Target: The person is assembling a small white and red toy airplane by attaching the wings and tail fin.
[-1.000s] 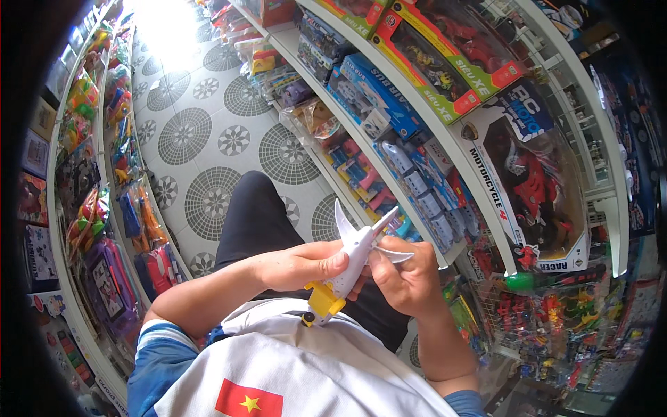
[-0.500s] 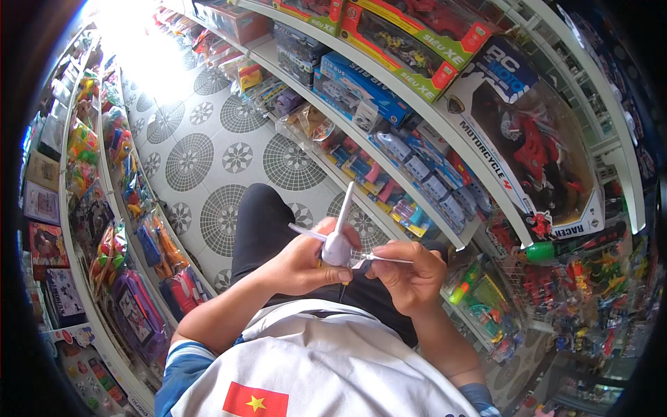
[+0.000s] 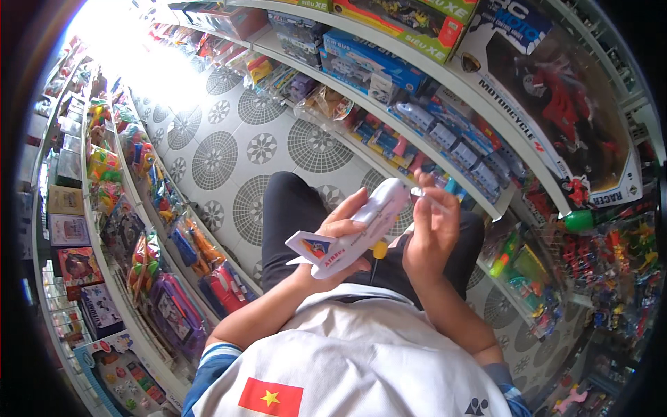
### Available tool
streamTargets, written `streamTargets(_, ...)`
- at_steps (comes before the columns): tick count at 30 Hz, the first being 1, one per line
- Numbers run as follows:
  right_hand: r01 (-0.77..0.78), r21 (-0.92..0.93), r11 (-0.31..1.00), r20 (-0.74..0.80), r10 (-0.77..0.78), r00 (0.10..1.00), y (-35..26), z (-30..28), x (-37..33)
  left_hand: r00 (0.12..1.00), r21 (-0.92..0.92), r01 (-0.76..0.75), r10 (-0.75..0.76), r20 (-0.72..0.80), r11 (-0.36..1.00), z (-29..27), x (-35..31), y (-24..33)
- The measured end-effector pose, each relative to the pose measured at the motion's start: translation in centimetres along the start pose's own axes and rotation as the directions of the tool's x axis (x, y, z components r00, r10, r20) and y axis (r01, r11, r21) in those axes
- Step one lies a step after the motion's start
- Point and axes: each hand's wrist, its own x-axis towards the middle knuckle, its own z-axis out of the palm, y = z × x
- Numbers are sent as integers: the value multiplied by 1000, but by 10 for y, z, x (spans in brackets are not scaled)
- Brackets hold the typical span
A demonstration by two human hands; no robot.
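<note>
In my left hand is a white toy airplane, its fingers and thumb closed round the body toward the tail. The tail fin has an orange and blue pattern and points toward my left forearm. A small yellow part sticks out at the plane's side. My right hand is raised beside the plane's nose, with thumb and fingers pinched on a thin white piece. That piece is partly hidden by the fingers, and I cannot tell whether it touches the plane.
Shelves of bagged toys curve along the left. On the right, shelves carry boxed toys, with a large motorcycle box and toy trains. Patterned floor tiles lie ahead of my knees.
The airplane has turned from nearly end-on to lengthwise, so its side and tail fin now show. My right hand has risen toward the nose with the white piece. The whole view has shifted slightly.
</note>
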Motion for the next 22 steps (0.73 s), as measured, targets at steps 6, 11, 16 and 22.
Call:
streamTargets(6, -1, 136, 991, 61, -7, 998, 11, 22, 1, 997, 104, -51, 44, 60, 993, 1, 8, -1)
streamTargets(11, -26, 182, 983, 82, 11, 997, 12, 23, -2, 992, -642, 121, -121, 45, 757, -6, 3, 4)
streamTargets(16, 51, 162, 985, 234, -89, 968, 12, 18, -5, 823, -731, 264, -542, -170, 629, 23, 24, 22)
streamTargets(22, 295, -90, 951, 358, -245, 901, 15, 17, -10, 662, -715, 622, -702, 263, 319, -10, -6, -12)
